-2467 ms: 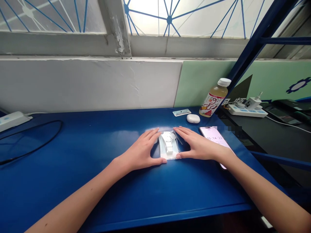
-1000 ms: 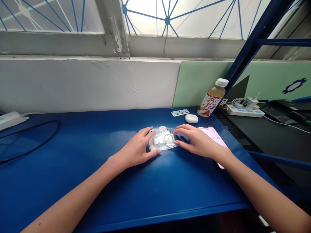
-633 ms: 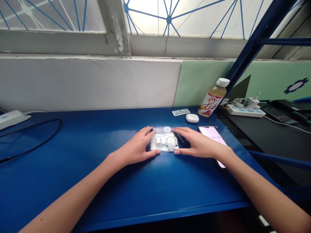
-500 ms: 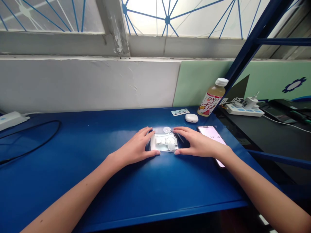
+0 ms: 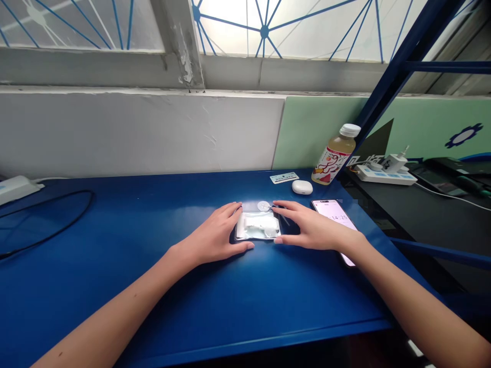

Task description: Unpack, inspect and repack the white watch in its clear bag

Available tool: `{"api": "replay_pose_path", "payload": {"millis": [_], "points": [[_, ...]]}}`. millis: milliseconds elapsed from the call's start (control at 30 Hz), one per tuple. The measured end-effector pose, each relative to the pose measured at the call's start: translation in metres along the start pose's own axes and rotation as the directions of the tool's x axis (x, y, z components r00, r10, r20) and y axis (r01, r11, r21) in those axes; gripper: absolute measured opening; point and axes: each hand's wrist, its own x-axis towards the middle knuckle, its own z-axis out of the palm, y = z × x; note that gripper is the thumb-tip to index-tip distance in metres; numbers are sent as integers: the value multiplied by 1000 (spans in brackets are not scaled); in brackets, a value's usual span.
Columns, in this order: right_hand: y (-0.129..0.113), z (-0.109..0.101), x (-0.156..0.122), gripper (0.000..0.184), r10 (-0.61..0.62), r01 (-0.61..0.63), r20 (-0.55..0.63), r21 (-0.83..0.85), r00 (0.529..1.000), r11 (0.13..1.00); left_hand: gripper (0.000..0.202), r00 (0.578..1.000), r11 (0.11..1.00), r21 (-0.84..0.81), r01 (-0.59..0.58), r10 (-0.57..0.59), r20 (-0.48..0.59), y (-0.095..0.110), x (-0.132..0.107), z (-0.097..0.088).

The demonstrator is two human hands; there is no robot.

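Observation:
A clear plastic pouch with white contents lies flat on the blue table between my hands. Glare hides what the contents are. At its far edge is a small round white disc. My left hand rests at the pouch's left side, thumb along the near corner and fingers at the far one. On the opposite side, my right hand has its fingertips by the disc and its thumb at the near right corner. Thumb and fingers are spread on both hands, without a closed grip.
Beside my right wrist lies a lit phone. Behind it are a white earbud case, a printed card and a drink bottle. A black cable curves at the left. A power strip sits at the right.
The pouch has shifted slightly left and nearer, and the round shape inside it is harder to make out. Both hands stay nearly where they were.

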Motion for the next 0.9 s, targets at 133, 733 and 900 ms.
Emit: {"api": "replay_pose_path", "payload": {"millis": [133,733,900], "points": [[0,0,-1,90,-50,50,-8,-71,999,996,75,1000,1000,27,-11,11,3,-3,0,1],[-14,-4,7,26,171,44,-317,572,933,819,59,948,949,-292,-123,25,-319,6,1,-7],[-7,-3,8,34,192,-51,-110,733,975,678,81,980,935,-342,-93,26,-195,6,0,-7]]}}
